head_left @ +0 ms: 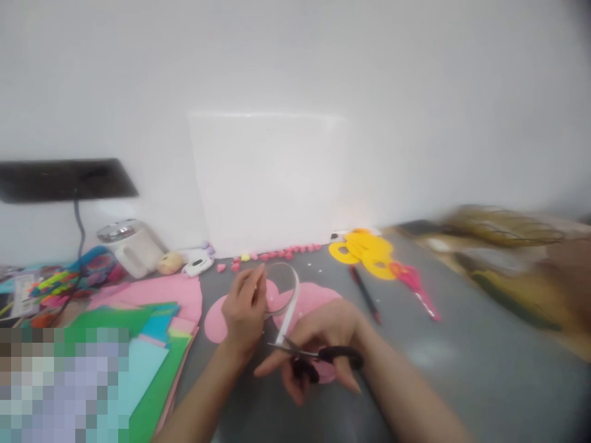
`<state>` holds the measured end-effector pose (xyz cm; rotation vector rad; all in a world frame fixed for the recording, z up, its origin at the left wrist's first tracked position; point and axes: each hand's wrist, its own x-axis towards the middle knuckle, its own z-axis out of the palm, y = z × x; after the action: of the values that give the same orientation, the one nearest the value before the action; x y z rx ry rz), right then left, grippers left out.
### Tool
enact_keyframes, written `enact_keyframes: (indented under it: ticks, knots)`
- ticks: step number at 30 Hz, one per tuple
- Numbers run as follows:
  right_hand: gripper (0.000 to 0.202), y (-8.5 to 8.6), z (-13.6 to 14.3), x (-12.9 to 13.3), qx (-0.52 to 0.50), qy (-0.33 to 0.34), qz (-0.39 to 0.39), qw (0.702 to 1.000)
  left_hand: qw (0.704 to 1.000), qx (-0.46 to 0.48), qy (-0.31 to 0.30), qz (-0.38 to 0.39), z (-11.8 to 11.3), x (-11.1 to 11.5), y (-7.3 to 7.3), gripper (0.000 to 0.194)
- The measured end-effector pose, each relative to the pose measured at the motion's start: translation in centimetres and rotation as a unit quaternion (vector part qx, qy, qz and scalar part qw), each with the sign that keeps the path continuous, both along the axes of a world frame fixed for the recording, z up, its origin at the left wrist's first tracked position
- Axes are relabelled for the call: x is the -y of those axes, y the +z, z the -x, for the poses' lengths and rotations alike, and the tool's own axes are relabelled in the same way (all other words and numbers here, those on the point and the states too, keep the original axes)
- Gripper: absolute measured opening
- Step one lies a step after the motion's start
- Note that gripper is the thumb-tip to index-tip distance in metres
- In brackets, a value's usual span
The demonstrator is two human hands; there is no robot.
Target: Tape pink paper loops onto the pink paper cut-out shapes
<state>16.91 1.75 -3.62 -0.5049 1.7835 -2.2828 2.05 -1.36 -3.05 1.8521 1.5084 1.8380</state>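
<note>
My left hand (245,307) is closed in a pinch on a narrow strip of white tape (290,314), which curves out in a loop to the right and down. In my right hand (323,332) is a pair of scissors (339,354) with black handles. Its blades point left and lie at the lower end of the tape; blur hides whether they touch it. Rounded pink paper shapes (318,296) lie on the table behind and beneath the hands, partly covered by them.
Left of my hands is a stack of coloured paper (106,317). A dark pencil (365,294), yellow paper rings (369,249) and pink scissors (418,289) lie to the right. Small pink pieces (289,252) line the table's back, before a white board (270,184).
</note>
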Motion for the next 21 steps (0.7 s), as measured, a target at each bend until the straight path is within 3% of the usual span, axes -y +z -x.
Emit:
enact_keyframes:
  ticks: [2,4,9,14,18,21]
  knots:
    - [0.116,0.5,-0.7,-0.2,0.009,-0.03,-0.041,0.999,0.99,0.024,-0.086,0.112,-0.1,0.0,0.5,0.018]
    - [0.119,1.0,-1.1,-0.4,0.004,-0.043,-0.059,0.997,0.959,0.061,-0.154,0.232,-0.1,0.0,1.2,0.02]
    - [0.118,1.2,-0.7,-0.7,-0.034,-0.008,-0.086,0.996,0.874,0.171,-0.267,0.369,0.1,0.0,2.8,0.023]
    - [0.115,0.8,0.4,-0.4,0.025,0.016,-0.094,0.995,0.778,0.264,-0.356,0.445,0.2,0.2,2.9,0.022]
    - [0.113,0.6,0.2,0.1,0.03,-0.004,-0.093,0.995,0.697,0.372,-0.438,0.429,0.5,0.3,3.0,0.021]
    - [0.109,0.6,0.0,0.2,0.042,-0.009,-0.103,0.994,0.656,0.398,-0.479,0.426,0.8,0.4,3.3,0.019]
